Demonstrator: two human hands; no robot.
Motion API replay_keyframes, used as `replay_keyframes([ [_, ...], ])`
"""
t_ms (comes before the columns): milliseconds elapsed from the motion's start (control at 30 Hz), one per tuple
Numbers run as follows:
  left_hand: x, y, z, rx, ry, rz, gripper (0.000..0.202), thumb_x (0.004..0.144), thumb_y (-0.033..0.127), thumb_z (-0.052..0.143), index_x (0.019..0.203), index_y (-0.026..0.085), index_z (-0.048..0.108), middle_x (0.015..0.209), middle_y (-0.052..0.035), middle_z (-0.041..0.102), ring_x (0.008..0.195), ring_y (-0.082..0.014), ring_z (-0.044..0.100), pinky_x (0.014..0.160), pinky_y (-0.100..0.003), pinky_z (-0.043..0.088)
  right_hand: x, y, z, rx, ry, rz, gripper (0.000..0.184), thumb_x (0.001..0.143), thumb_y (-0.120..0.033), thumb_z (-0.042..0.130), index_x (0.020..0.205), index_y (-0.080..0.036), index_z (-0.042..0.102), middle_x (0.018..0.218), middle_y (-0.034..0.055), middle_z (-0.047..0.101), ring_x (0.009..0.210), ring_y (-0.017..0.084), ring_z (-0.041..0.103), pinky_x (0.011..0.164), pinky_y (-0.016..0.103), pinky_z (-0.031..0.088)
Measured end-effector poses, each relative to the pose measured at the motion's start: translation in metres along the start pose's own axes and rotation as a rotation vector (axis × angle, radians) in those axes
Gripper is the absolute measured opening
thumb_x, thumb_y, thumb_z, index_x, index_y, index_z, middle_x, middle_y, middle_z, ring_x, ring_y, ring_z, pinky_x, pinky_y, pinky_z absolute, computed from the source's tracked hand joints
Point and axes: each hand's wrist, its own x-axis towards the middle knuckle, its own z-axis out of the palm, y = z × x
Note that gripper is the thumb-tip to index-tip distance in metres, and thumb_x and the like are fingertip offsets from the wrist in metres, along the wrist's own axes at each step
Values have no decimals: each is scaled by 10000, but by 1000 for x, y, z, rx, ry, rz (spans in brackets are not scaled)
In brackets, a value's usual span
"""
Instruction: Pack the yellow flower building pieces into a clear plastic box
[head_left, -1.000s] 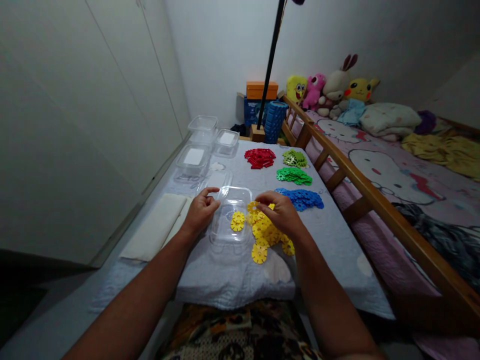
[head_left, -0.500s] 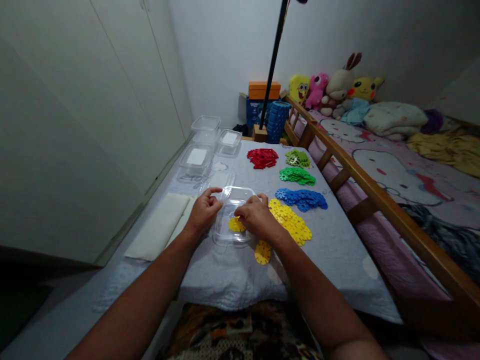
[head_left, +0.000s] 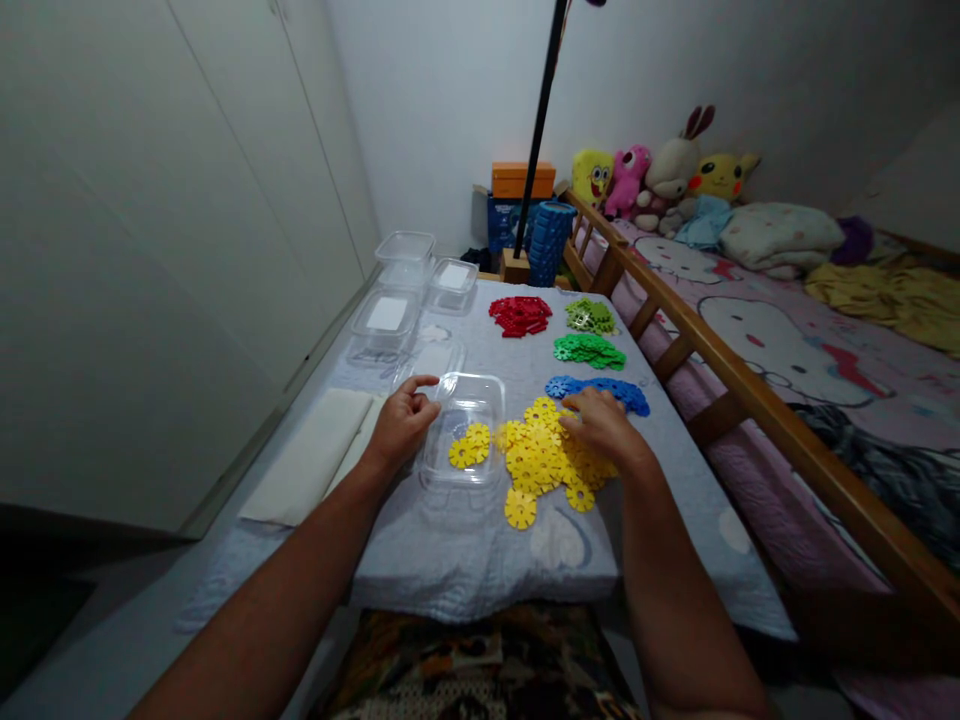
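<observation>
A clear plastic container point(head_left: 465, 482) stands in front of me with a few yellow snowflake discs point(head_left: 469, 447) lying in it. At its left rim is my left hand point(head_left: 405, 425), index finger and thumb closed on the edge. To the right of the container spreads a pile of yellow snowflake discs point(head_left: 536, 455). My right hand point(head_left: 604, 428) is over the upper right of this pile, its fingers apart and pointing down at the discs. No piece shows in it, though its palm side is hidden. Just behind it lie blue snowflake discs point(head_left: 626, 393).
Farther back are green discs point(head_left: 589, 351), light green pieces point(head_left: 591, 316) and red pieces point(head_left: 520, 316). Clear containers point(head_left: 386, 315) and a clear lid point(head_left: 431, 360) stand at the left. A folded cream cloth point(head_left: 307, 455) lies near the left edge. A wooden bed rail point(head_left: 697, 360) runs along the right.
My right hand has left the container and moved right to the yellow pile. The yellow discs in the container are now uncovered. My left hand has stayed at the rim.
</observation>
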Motion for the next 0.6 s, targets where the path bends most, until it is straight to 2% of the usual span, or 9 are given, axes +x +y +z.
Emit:
replay_keyframes([
  [133, -1, 1, -1, 13, 11, 5, 432, 733, 342, 676, 1126, 176, 615, 557, 119, 360, 483, -89, 311, 494, -222, 229, -3, -1, 11, -13, -28, -1, 231, 898, -268, 640, 1065, -205, 787, 1169, 160, 701, 1090, 334, 575, 876, 401, 398],
  [300, -1, 1, -1, 21, 16, 14, 417, 734, 339, 676, 1113, 175, 620, 558, 112, 374, 490, -92, 322, 495, -223, 234, -1, 1, 16, 70, 19, -27, 274, 848, -230, 676, 1105, -202, 767, 1173, 139, 721, 1093, 309, 590, 882, 378, 394],
  [500, 0, -1, -1, 31, 17, 24, 407, 741, 332, 666, 1111, 171, 621, 560, 115, 365, 493, -89, 305, 497, -220, 238, 3, 3, 10, 353, -10, -75, 194, 842, -164, 609, 973, -181, 751, 974, 74, 773, 906, 222, 664, 822, 322, 435],
  [600, 1, -1, 0, 25, 18, 23, 408, 738, 329, 668, 1112, 173, 621, 559, 116, 362, 490, -88, 308, 499, -220, 236, 5, -2, 4, 524, 42, -111, 149, 847, -182, 598, 910, -185, 734, 897, 51, 762, 855, 206, 673, 798, 309, 461],
])
